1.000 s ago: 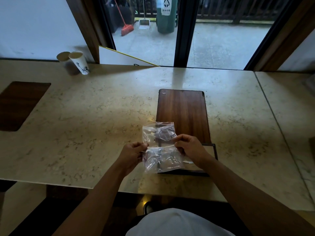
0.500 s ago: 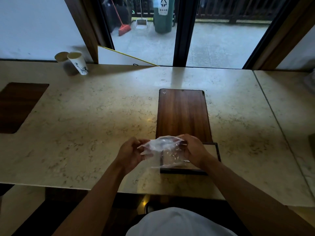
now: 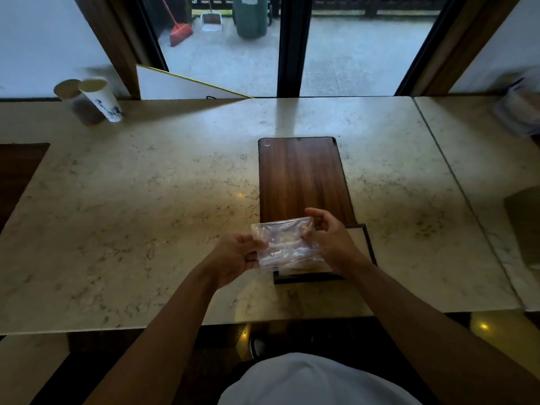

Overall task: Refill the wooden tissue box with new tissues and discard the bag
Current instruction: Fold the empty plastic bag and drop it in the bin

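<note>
A clear plastic bag (image 3: 285, 244), empty and crumpled, is held flat between both hands just above the near end of the wooden tissue box. My left hand (image 3: 236, 255) pinches its left edge. My right hand (image 3: 330, 238) grips its right edge with the upper fingers spread. The wooden tissue box (image 3: 301, 179) is set into the marble counter; its dark wood lid is slid away from me, and the black-framed opening (image 3: 366, 247) at the near end shows pale tissue, mostly hidden by the bag and my right hand.
Two paper cups (image 3: 96, 100) stand at the counter's far left. A dark wooden inset (image 3: 17, 173) sits at the left edge. A wrapped package (image 3: 520, 109) lies far right. Beyond the glass door are a green bin (image 3: 251, 16), a broom and a dustpan.
The bag went from hanging upright and stretched between my hands to folded down and flattened into a shorter, wider shape. Both hands stayed over the box's near end.
</note>
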